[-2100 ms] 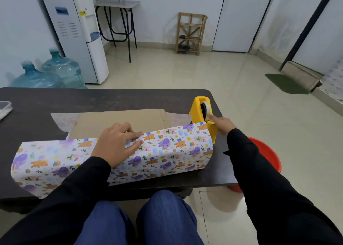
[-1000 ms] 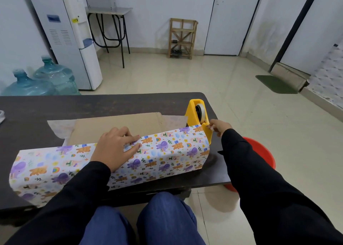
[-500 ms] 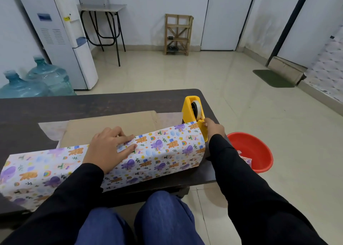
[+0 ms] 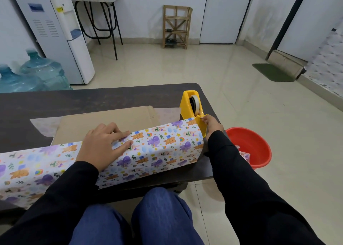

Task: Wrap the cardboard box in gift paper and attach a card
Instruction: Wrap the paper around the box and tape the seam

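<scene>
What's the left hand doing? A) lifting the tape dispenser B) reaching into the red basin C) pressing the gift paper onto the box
C: the left hand lies with straight fingers on the gift paper folded over the cardboard box; the right hand pinches the front of the tape dispenser.

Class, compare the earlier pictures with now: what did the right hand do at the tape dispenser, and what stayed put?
The right hand slid from the roll to the cutter end of the tape dispenser, where it pinches the tape end. The left hand still presses the gift paper onto the cardboard box; the dispenser has not moved.
</scene>
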